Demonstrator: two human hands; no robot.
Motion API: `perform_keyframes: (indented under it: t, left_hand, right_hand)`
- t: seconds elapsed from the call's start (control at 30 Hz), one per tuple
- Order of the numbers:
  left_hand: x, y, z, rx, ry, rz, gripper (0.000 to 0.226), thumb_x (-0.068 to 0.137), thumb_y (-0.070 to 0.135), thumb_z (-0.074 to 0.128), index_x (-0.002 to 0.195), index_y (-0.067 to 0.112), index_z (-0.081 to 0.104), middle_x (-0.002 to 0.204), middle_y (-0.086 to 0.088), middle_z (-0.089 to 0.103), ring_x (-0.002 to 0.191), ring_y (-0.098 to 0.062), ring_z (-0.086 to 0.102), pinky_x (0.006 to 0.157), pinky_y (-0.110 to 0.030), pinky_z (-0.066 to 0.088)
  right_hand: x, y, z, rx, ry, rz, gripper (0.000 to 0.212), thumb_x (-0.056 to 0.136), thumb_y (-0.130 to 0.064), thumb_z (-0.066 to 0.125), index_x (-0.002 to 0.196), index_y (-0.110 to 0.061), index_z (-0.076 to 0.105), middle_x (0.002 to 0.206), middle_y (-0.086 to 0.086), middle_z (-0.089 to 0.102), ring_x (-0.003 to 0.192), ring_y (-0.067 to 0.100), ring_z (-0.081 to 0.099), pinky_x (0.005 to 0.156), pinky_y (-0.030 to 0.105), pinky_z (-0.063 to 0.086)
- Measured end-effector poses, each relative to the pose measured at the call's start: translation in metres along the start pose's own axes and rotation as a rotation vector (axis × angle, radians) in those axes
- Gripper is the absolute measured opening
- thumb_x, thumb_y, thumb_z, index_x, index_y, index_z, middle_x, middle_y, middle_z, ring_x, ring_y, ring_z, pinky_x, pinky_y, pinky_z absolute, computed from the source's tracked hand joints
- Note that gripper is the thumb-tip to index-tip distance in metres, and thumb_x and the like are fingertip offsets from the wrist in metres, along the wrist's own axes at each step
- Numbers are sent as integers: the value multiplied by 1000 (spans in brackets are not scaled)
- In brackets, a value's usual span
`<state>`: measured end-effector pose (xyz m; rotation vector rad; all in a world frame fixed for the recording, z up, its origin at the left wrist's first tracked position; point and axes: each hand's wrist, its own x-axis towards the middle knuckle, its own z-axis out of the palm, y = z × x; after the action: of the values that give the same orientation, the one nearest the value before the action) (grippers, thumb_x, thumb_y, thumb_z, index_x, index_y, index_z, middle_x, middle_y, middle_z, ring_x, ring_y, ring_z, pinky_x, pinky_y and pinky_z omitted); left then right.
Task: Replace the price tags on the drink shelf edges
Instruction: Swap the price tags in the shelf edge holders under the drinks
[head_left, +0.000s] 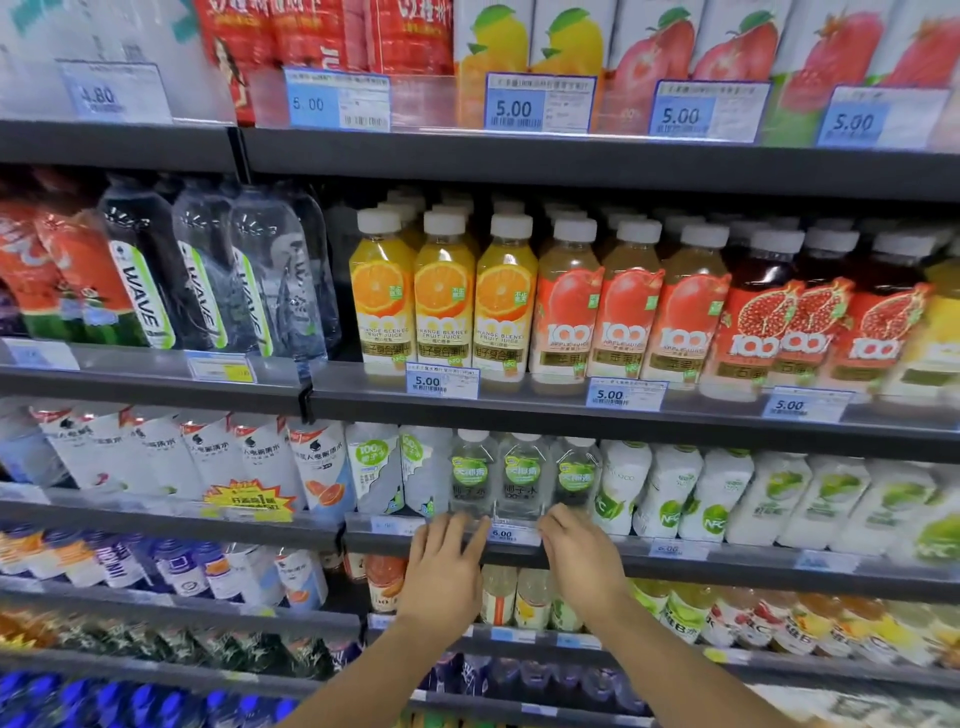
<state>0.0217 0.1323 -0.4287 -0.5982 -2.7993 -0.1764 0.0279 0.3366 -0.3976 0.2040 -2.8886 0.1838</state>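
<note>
Since the tag (511, 533) looks thin, light, bendy, pinch its edge; L grip (444, 566) flat-fingered beside it, R grip (576, 553) hold unclear.

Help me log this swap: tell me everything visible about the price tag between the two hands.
The price tag is a small paper label, white and pale blue, printed 6.00 above a barcode. It sits in the clear strip on the shelf edge, below clear coconut water bottles. Straight fingers of the left hand reach its left end, bent fingertips of the right hand its right; whether either grips it is unclear.
</note>
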Motion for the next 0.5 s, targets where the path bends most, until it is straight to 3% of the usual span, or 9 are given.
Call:
perform_keyframes:
  t: [0.1, 0.33, 0.5]
  left_hand:
    - [1, 0, -2, 0, -8, 4, 66, 80, 27, 67, 142, 19, 49, 135, -8, 50, 126, -34, 45, 106, -55, 40]
    - [6, -4, -9, 32, 10, 80, 61, 72, 28, 73, 131, 19, 60, 120, -5, 60, 114, -29, 57, 101, -51, 46]
    - [7, -3, -15, 73, -59, 79, 69, 74, 26, 72, 140, 24, 52, 123, -6, 58, 116, -31, 55, 103, -52, 42]
  right_hand:
    - [-1, 4, 0, -35, -12, -44, 49, 51, 3, 85, 93, -19, 73, 89, -6, 64, 79, 13, 60, 68, 25, 54]
    - [0, 1, -3, -69, -59, -59, 47, 48, -1, 87, 88, -17, 70, 85, -3, 62, 73, 13, 61, 60, 24, 53]
    - [3, 0, -6, -91, -99, -49, 49, 48, 2, 86, 91, -14, 69, 89, 0, 62, 77, 17, 63, 61, 27, 55]
